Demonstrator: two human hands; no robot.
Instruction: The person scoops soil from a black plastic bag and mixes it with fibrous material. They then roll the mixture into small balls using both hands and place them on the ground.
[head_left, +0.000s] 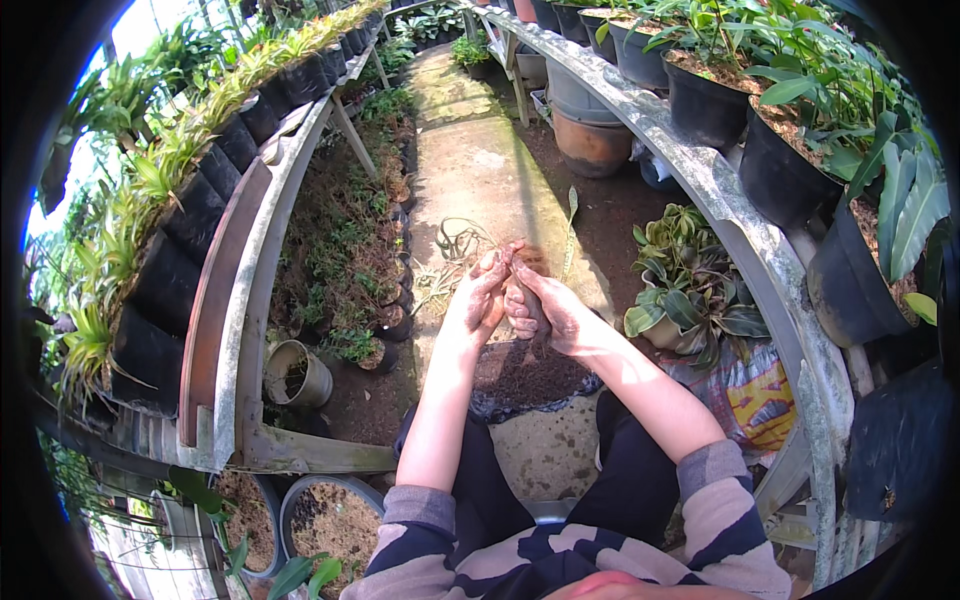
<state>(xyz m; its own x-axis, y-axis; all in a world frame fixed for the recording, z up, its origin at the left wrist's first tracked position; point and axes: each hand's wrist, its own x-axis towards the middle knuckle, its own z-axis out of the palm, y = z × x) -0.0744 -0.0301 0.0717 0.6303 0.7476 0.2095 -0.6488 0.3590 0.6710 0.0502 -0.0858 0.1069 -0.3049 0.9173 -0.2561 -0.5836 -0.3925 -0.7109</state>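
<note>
My left hand (480, 296) and my right hand (553, 311) meet in front of me, both smeared with soil. My right hand's fingers curl around a brown fibrous clump (534, 306), which looks like roots. At its upper end the fingertips of both hands pinch together; the fingers hide much of it. Below the hands, a heap of dark soil (525, 379) lies on a black plastic sheet (491, 411) between my legs. Just beyond them, long thin green-brown leaves or strips (459, 238) lie on the concrete path (476, 161).
Raised benches flank me, with black-potted plants (712, 105) along the right bench (675, 154) and bagged plants (199, 217) along the left. A tilted pot (298, 373) stands at left. A leafy potted plant (686, 289) and a printed sack (739, 401) sit at right.
</note>
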